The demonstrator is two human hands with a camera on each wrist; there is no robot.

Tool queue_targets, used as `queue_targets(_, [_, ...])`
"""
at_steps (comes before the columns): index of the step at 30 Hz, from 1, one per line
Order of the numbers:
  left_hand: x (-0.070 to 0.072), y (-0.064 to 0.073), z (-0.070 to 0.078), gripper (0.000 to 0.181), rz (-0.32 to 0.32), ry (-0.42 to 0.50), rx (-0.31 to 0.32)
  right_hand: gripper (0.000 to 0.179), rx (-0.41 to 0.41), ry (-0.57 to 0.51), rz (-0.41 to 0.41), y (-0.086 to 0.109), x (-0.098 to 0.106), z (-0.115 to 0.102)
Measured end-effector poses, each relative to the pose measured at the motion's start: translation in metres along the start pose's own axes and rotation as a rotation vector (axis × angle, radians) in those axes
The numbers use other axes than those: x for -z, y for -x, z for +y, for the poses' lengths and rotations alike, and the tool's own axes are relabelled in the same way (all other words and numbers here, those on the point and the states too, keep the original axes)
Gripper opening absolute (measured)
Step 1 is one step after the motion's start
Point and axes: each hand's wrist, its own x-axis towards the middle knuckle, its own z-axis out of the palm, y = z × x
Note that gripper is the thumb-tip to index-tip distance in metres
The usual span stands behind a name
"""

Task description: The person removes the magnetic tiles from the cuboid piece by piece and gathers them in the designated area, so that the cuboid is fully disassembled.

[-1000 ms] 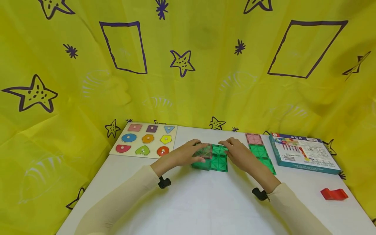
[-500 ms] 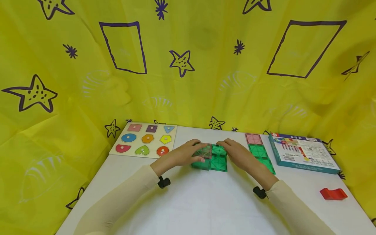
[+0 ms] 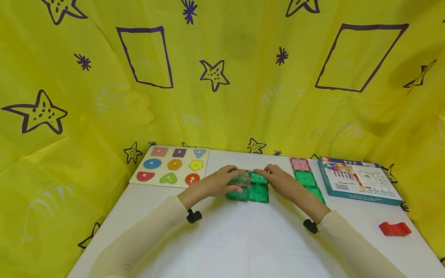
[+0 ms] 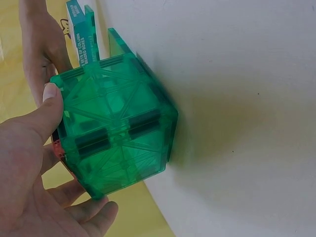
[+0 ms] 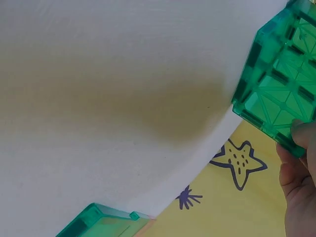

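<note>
To the right of the puzzle board (image 3: 164, 163), the left hand (image 3: 216, 183) grips the tile cube (image 3: 238, 194) between thumb and fingers, the right hand (image 3: 283, 184) pinches the green panel (image 3: 259, 193) beside it, apparently a joining step, and the next move seemingly calls for matched edges.

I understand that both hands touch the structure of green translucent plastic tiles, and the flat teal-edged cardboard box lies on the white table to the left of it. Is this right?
The side is wrong: the head view shows the teal-edged cardboard box to the right of the green tile structure, on the white table. The rest holds.
</note>
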Motion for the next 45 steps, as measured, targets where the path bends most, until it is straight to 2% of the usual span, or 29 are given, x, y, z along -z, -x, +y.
queue_targets(9, [-0.001,0.0,0.0,0.073,-0.004,-0.014,0.001,0.054,0.018,0.0,0.041,0.0,-0.003,0.001])
queue_targets(15, [0.0,0.0,0.0,0.074,-0.002,-0.015,0.005,0.052,-0.016,-0.026,0.044,-0.001,-0.003,0.001])
queue_targets(19, [0.0,-0.001,0.0,0.073,0.0,-0.011,0.007,0.055,-0.088,-0.027,0.019,0.001,-0.002,0.002])
queue_targets(23, [0.0,-0.001,0.001,0.073,0.003,-0.016,-0.001,0.052,-0.172,-0.049,0.04,0.004,0.001,0.006])
queue_targets(27, [0.0,0.0,0.002,0.073,0.005,-0.012,0.001,0.045,-0.209,-0.076,0.051,0.007,0.005,0.008])
queue_targets(36, [0.0,0.0,0.001,0.073,0.01,-0.012,-0.003,0.042,-0.269,-0.114,-0.025,0.009,0.013,0.008])
queue_targets(41, [-0.001,0.001,0.001,0.073,0.014,-0.014,-0.008,0.044,-0.396,-0.2,-0.075,0.021,0.023,0.007])
queue_targets(45, [-0.001,0.001,0.002,0.073,0.017,-0.017,-0.004,0.046,-0.463,-0.243,-0.06,0.038,0.037,0.008])
